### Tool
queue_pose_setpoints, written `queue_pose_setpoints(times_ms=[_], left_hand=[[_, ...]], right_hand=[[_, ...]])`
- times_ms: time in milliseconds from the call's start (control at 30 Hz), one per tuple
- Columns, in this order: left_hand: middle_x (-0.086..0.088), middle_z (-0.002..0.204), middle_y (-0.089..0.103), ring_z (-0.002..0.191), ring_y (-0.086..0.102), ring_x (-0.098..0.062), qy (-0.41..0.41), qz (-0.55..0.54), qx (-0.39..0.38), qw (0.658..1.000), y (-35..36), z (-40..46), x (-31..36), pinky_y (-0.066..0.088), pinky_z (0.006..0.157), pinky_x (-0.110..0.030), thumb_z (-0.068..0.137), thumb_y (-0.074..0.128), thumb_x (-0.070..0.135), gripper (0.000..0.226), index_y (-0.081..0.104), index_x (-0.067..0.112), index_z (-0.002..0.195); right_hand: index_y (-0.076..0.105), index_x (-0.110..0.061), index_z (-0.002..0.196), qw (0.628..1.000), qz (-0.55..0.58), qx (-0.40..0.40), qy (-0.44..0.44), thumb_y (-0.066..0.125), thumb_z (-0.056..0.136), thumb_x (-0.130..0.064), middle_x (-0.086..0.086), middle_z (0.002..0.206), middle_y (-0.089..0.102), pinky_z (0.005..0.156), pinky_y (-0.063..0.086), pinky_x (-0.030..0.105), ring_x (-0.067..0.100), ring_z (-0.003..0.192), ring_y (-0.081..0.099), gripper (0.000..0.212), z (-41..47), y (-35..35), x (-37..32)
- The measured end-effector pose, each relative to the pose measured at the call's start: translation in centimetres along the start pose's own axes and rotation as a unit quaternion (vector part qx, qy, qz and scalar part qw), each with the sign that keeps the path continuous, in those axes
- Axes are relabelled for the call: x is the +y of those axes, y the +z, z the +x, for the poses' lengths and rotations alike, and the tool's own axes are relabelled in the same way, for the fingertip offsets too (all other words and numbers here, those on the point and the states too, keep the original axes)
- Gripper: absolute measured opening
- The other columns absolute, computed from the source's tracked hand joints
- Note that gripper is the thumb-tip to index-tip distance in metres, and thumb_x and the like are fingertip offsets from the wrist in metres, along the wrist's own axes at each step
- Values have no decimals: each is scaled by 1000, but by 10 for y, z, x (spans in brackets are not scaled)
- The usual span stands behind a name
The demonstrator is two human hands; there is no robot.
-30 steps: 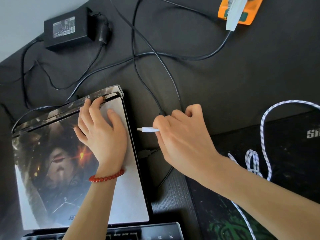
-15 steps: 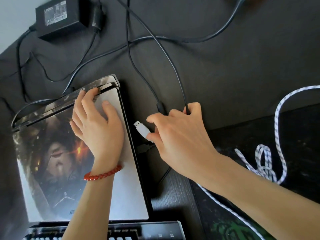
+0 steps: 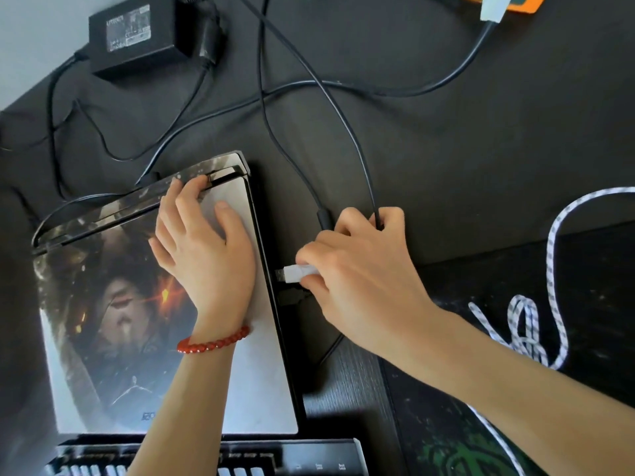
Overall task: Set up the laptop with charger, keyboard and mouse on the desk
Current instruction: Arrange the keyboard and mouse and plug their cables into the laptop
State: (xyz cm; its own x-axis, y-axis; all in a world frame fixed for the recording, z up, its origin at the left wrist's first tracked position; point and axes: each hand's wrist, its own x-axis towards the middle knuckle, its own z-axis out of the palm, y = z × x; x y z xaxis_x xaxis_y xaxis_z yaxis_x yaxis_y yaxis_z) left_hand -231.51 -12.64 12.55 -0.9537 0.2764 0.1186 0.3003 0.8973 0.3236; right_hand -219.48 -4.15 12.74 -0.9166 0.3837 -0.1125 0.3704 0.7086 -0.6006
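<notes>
The closed laptop [image 3: 103, 338], its lid covered with a dark picture skin, lies at the left of the black desk. My left hand [image 3: 206, 255] rests flat on the lid, fingertips at its back hinge edge. My right hand [image 3: 357, 280] pinches a white USB plug [image 3: 292, 273], its metal tip pointing at the laptop's right side, a short gap away. A black plug [image 3: 292, 297] sits in that side just below. The white braided cable [image 3: 553, 255] trails right over the mouse pad. The black charger brick [image 3: 134, 32] lies at the back left. The keyboard [image 3: 309, 458] shows at the bottom edge.
Several black cables [image 3: 309, 87] cross the desk behind the laptop; two run under my right hand. An orange device with a white plug [image 3: 498, 3] sits at the top right edge. A dark mouse pad [image 3: 584, 355] with green print covers the right front.
My right hand has turned the white USB plug level and brought it down toward the laptop's right side. My left hand has stayed on the lid.
</notes>
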Motion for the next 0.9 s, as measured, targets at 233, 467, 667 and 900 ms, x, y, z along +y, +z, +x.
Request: queue_pose_setpoints(times_ms=[233,467,667,900], left_hand=[[0,144,39,135,30,-23,-1,-2,4,1000,2,1,-2,14,114,-51,86,34,25,45,46,20,128],[-1,145,38,136,29,-24,1,3,3,1000,3,1,-3,15,113,-52,85,32,27,46,46,20,129],[-3,144,39,136,30,-24,3,8,4,1000,4,1,-2,16,113,-53,85,32,25,46,46,18,128],[-4,146,36,138,26,-24,4,8,0,1000,4,1,-1,13,114,-53,86,31,25,46,46,17,129]], right_hand=[[71,-24,74,1000,16,3,-5,59,79,-22,-8,76,62,72,13,34,19,82,44,13,2,1,2],[70,-27,67,999,-8,27,-36,68,72,-23,-13,70,63,66,22,34,16,75,47,7,6,4,2],[63,-22,55,995,-47,57,-65,73,61,-16,-8,59,51,66,21,34,17,71,48,13,8,8,-1],[62,-20,55,988,-62,70,-125,66,64,-11,-6,58,50,69,18,33,18,71,49,13,14,11,0]])
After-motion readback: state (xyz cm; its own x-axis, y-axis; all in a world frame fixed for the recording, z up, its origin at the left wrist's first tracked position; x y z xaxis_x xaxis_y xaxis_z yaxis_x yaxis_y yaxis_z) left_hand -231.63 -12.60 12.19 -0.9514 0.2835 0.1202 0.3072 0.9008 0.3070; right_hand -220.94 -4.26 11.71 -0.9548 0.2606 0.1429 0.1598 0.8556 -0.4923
